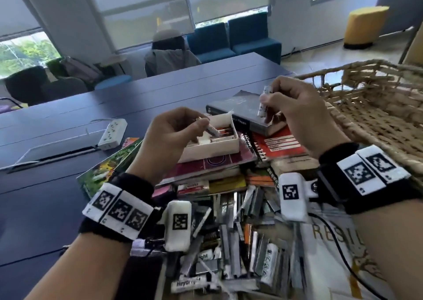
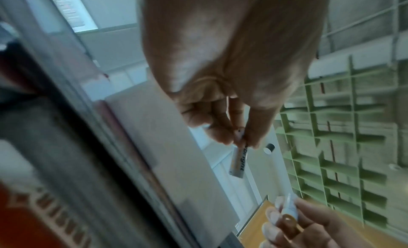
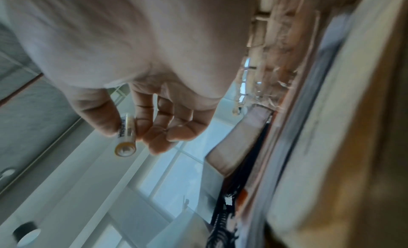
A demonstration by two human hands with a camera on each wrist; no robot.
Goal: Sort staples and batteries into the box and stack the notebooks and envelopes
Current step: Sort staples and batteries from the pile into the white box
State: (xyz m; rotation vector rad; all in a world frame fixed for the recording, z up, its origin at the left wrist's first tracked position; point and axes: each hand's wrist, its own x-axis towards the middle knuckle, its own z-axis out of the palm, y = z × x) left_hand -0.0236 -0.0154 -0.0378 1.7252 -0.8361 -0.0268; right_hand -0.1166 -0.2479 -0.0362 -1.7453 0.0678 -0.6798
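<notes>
- Over the white box (image 1: 214,143), L hand (image 1: 170,137) pinches a white battery (image 1: 211,129) btwn thumb & fingertips, its free end angled down into the box's compartment.
- Left-wrist view: same battery (image 2: 238,162) sticks out past the pinching fingers (image 2: 217,129), printed lettering along its side.
- R hand (image 1: 295,114) is up just beside the box, gripping a 2nd white battery (image 1: 263,104) roughly upright btwn thumb & forefinger; other fingers curled.
- Right-wrist view: that battery (image 3: 127,138) shows its gold-rimmed end, thumb on one side, fingers on the other.
- Box sits on a maroon notebook (image 1: 219,162) atop a messy stack; a few batteries already lie inside.
- Red spiral notebook (image 1: 278,145) & a grey book (image 1: 242,112) lie just right of the box, under the R hand.
- Near the wrists: loose pile of staple strips (image 1: 231,233) mixed w/ more batteries (image 1: 188,283).
- Woven basket (image 1: 375,107) far right, power strip (image 1: 113,133) left on the blue table (image 1: 57,196).
</notes>
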